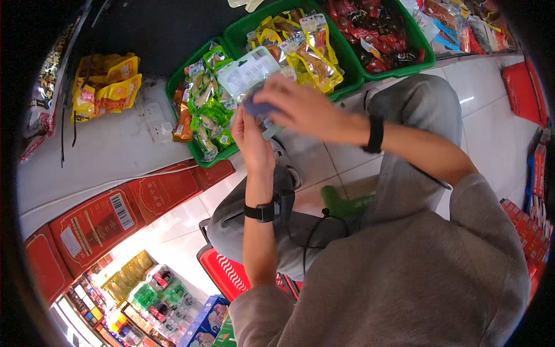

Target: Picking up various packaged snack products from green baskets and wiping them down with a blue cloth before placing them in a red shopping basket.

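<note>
Over the green bins I have a pale plastic food packet (pixel 250 73), with a hang hole and barcode at its upper end. Its lower edge is gripped by my left hand (pixel 255 141), thumb and fingers pinched together. My right hand (pixel 303 108) is blurred and lies across the packet's lower half. Under its fingers is a dark blue item (pixel 261 107), perhaps a cloth, too blurred to name surely. Behind the packet, one green plastic bin (pixel 174 93) contains green-edged vacuum snack packs (pixel 208 123), and another green bin (pixel 352 80) contains yellow-edged packs (pixel 318 52).
Red and dark packets (pixel 375 26) fill a third bin at the upper right. Yellow pouches (pixel 108 86) stand at the left by a wall socket (pixel 159 130). Red cartons (pixel 97 225) line the shelf base. A red basket (pixel 221 269) and bottle packs (pixel 167 295) are on the floor.
</note>
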`<state>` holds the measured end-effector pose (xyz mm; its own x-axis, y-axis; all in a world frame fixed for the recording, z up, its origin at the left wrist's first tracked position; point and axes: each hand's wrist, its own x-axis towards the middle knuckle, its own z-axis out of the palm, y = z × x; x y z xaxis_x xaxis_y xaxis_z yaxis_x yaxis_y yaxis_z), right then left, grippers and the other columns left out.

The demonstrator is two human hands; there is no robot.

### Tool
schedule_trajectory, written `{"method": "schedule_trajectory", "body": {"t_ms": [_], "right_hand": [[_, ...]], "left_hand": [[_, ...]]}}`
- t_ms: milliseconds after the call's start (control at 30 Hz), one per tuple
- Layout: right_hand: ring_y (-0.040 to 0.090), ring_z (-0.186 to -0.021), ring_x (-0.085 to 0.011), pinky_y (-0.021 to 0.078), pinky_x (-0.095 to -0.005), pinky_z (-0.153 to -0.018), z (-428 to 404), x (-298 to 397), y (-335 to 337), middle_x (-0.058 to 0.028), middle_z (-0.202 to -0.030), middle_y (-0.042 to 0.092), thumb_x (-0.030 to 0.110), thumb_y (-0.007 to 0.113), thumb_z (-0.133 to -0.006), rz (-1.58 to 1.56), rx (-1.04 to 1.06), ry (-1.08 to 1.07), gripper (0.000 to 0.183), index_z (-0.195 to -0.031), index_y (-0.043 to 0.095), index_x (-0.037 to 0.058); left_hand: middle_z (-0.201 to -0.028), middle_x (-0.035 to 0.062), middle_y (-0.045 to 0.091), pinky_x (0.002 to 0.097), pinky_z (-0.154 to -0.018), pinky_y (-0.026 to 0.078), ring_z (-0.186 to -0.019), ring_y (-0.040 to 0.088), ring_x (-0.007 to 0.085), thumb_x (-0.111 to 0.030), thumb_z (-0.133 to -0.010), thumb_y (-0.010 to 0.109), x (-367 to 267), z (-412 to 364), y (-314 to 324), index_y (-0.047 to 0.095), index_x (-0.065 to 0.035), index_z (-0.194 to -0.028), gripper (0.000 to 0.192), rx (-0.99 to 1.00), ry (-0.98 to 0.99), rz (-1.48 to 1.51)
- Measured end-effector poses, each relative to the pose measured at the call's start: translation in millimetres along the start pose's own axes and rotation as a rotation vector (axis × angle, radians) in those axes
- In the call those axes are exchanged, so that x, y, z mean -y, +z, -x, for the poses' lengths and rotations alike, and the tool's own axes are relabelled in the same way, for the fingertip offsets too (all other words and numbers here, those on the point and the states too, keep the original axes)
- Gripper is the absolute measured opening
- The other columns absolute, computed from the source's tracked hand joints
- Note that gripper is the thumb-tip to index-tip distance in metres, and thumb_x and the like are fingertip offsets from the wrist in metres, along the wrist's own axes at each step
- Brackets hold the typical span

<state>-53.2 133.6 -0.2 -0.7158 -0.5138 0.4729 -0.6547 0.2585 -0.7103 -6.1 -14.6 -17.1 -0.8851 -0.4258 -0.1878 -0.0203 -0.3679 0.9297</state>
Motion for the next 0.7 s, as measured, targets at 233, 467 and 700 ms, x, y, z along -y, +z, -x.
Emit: {"method": "schedule_trajectory", "body": {"t_ms": [233,467,700], "right_hand": [[0.06,-0.1,-0.0364,0.0526,-0.0432,-0.078,-6.0,6.3,3.4,-0.0095,-0.117,0.055,0.016,0.063,-0.09,-0.045,0.167,0.152,0.031,-0.12,0.055,0.0122],[0.064,-0.094,-0.0338,0.0536,-0.0425,-0.073,-8.2,-21.9,2.7,-0.0085,-0.119,0.056,0.016,0.062,-0.09,0.073,0.013,0.111,0.032,-0.122,0.057,0.014],[0.064,-0.098,-0.0314,0.0544,-0.0411,-0.08,-18.8,-22.8,-11.2,-0.01,-0.113,0.06,0.01,0.062,-0.088,0.161,0.041,0.017,0.034,-0.122,0.061,0.0135]], "left_hand": [[-0.114,0.0032,0.063,0.0359,-0.099,0.042,-0.107,0.058,0.0172,-0.039,-0.105,0.04,10.0,7.0,13.0,0.06,-0.0093,-0.117,0.038,-0.14,-0.151,0.072],[-0.095,-0.0016,0.061,0.0253,-0.085,0.043,-0.092,0.054,0.008,-0.017,-0.101,0.052,27.1,6.8,13.9,0.061,-0.004,-0.105,0.017,-0.065,-0.095,-0.112],[-0.102,0.0044,0.067,0.0318,-0.078,0.053,-0.091,0.065,0.0153,-0.024,-0.101,0.052,22.5,-2.4,3.0,0.062,-0.0068,-0.11,0.022,-0.199,-0.17,0.174]]}}
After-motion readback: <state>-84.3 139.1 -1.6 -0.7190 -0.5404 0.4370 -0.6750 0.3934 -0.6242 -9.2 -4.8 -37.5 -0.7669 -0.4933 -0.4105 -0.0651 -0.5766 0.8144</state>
